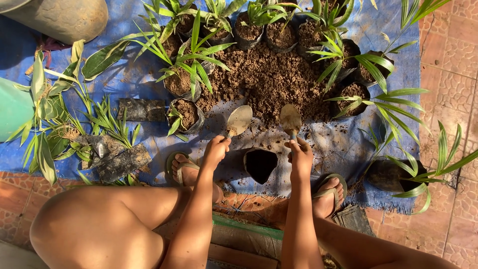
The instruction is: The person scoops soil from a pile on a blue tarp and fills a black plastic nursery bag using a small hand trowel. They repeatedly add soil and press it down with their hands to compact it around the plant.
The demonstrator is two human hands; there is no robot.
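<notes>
While the blue tarp (124, 82) fills most of the frame, a broad soil heap (271, 82) sits at upper centre, ringed along the top and right by black nursery bags with palm seedlings (191, 74). Loose leafy cuttings (47, 124) lie at left, with flattened empty bags (122, 162) beside them. Down centre, an open empty black grow bag (260, 164) stands between two sandalled feet. The left hand (215, 151) is closed round the handle of a trowel (239, 120), blade clean and near the heap's edge. The right hand (300, 155) is clenched on a second trowel (291, 119), soil-coated, touching the heap.
</notes>
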